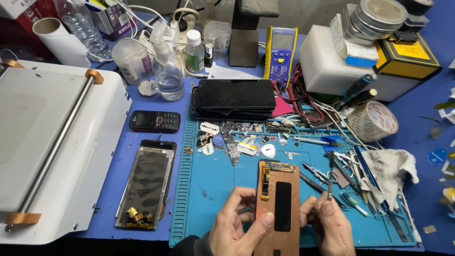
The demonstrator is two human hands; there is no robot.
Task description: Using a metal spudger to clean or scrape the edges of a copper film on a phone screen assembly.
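Your left hand [237, 227] grips the copper-backed phone screen [278, 208]; your right hand's [332, 227] fingers pinch tweezers [330, 178]; next, steady, precise picking.

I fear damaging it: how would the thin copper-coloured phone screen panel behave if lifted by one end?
The copper-coloured phone screen panel looks very thin, so probably light, slightly flexible and fragile. Both the left hand and right hand grip its edges, suggesting it needs support.

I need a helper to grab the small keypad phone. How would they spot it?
Start at the big white machine on the left. Just right of it, on the blue tabletop, lies the small black keypad phone, above the stripped phone frame. Only it has buttons.
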